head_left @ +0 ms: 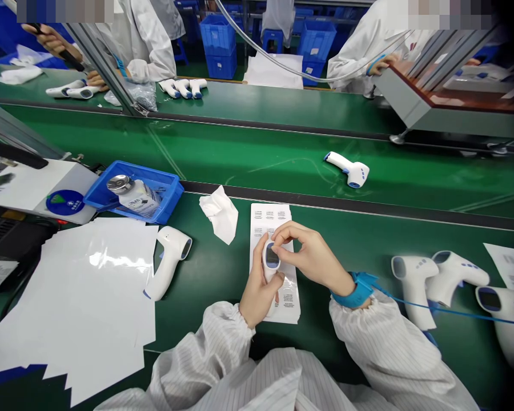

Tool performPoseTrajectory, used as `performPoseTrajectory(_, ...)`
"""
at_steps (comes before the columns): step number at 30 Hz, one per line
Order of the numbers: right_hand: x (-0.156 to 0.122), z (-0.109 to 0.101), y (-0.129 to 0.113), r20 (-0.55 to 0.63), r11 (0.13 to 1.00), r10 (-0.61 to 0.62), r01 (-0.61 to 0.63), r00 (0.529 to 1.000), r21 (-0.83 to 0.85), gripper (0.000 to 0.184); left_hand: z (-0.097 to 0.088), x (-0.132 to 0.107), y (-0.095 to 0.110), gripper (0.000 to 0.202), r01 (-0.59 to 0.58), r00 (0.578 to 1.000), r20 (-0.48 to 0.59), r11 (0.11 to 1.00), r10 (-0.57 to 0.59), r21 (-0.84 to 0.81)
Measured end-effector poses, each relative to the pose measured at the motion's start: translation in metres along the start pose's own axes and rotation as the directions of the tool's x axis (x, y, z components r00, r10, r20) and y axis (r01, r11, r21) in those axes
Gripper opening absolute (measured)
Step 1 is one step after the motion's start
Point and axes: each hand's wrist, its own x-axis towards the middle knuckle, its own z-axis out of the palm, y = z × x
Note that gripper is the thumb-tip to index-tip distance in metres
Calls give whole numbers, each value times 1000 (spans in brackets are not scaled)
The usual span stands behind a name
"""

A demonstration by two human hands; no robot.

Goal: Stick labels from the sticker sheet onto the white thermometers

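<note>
My left hand [260, 288] is closed around a white infrared thermometer [266, 267], its dark screen facing up toward me. Thumb and forefinger of my right hand [306, 251] are brought together at the edge of that screen; whether something thin is pinched there is too small to tell. Beneath both hands lies a sheet of printed labels [282, 311]. A crumpled white tissue [220, 216] is just left of the sheet. Farther left, another thermometer [171, 260] rests on its side, partly on white paper sheets [98, 302]. A blue wrist strap [357, 290] with a cord circles my right wrist.
Several thermometers [415, 285] lie at my right. At the left stand a blue tray [165, 208] holding a bottle and a white device [47, 188]. One thermometer [355, 173] lies on the green conveyor belt [248, 154]. Two co-workers [149, 45] are across the belt.
</note>
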Motion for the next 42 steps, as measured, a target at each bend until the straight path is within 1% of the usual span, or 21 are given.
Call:
performPoseTrajectory(5, 1, 0, 1, 7, 1000, 2, -2, 1000, 7, 11, 0, 0, 3, 76, 41, 999, 5, 999, -41, 2)
performPoseTrajectory(9, 3, -1, 2, 19, 1000, 9, -9, 1000, 17, 12, -1, 1, 3, 78, 25, 1000, -9, 1000, -25, 0)
performPoseTrajectory(15, 5, -4, 0, 35, 1000, 3, -3, 999, 18, 14, 0, 1, 5, 77, 50, 999, 16, 998, -49, -23)
performPoseTrajectory(23, 8, -5, 0, 56, 1000, 5, -6, 998, 20, 15, -1, 1, 6, 78, 43, 999, 31, 998, -42, -36)
performPoseTrajectory(27, 9, -5, 1, 63, 1000, -2, 1, 998, 16, 15, -3, 0, 4, 78, 33, 999, 14, 999, -32, -17)
performPoseTrajectory(30, 9, -6, 1, 70, 1000, -13, 11, 997, 23, 16, -3, 0, 2, 72, 54, 999, 2, 999, -54, -8)
performPoseTrajectory(32, 8, -6, 1, 73, 1000, -17, 15, 997, 26, 16, -2, 1, 2, 65, 45, 998, -37, 999, -44, 28)
performPoseTrajectory(36, 9, -7, 0, 78, 1000, -15, 13, 997, 26, 15, 0, 2, 3, 58, -6, 993, -116, 996, 16, 90)
performPoseTrajectory(42, 10, -6, 1, 67, 1000, -14, 12, 998, 25, 14, 1, 2, 4, 57, 10, 995, -100, 996, -1, 87)
